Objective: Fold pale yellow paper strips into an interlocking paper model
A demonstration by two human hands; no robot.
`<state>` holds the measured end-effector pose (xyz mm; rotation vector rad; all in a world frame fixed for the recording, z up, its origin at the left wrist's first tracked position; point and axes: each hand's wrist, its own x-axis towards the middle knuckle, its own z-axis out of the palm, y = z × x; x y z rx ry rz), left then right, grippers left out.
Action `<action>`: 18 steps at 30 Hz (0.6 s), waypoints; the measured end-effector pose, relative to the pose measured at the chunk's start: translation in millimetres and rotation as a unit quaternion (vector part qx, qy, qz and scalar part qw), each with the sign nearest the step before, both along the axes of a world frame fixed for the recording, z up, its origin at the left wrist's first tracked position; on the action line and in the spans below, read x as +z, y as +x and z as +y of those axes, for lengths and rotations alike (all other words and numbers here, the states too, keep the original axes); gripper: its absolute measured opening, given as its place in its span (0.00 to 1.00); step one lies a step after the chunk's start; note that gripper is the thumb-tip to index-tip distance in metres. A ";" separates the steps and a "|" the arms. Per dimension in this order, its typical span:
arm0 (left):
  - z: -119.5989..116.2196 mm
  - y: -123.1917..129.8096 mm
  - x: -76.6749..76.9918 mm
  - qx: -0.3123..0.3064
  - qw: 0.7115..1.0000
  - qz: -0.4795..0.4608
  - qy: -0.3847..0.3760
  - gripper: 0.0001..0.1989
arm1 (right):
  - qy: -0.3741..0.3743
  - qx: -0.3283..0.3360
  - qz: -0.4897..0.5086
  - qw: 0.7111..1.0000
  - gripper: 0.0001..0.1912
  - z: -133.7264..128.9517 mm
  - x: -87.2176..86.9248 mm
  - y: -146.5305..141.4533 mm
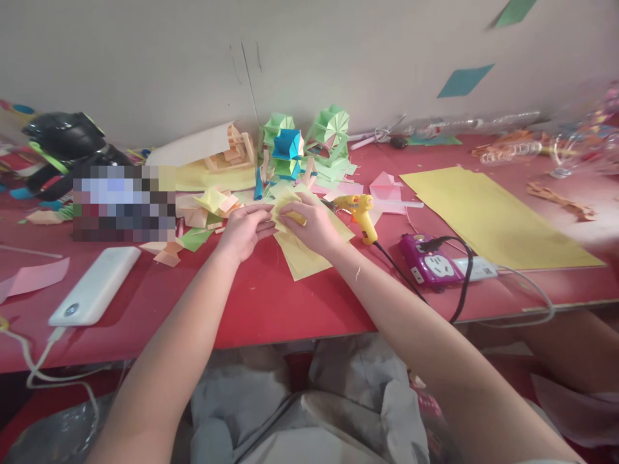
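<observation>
Both my hands meet over the red table, on a piece of pale yellow paper. My left hand (pixel 247 231) pinches the paper's left side between thumb and fingers. From the right, my right hand (pixel 309 222) has its fingers curled round the same piece, hiding most of it. Under them lie more pale yellow paper sheets (pixel 302 258), one corner pointing toward me. Just right of my right hand rests a yellow hot glue gun (pixel 360 211), its nozzle toward the hand and its black cord trailing to the right.
A purple power strip (pixel 425 261) and large yellow sheets (pixel 498 219) lie to the right. Green and blue folded paper models (pixel 289 145) stand at the back. A white power bank (pixel 97 287) with a cable is at left. Paper scraps (pixel 196 238) are scattered beside my left hand.
</observation>
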<state>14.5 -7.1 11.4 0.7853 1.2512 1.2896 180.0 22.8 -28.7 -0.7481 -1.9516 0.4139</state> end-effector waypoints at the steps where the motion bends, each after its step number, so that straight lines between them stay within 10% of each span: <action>1: -0.2 0.1 0.2 -0.002 1.000 0.001 -0.001 0.09 | 0.003 0.006 0.006 1.000 0.06 0.8 -0.7 -0.1; 18: -1.9 -4.6 -5.7 -0.063 0.996 0.023 0.064 0.16 | -0.032 0.014 0.002 0.999 0.09 -0.6 3.5 -1.1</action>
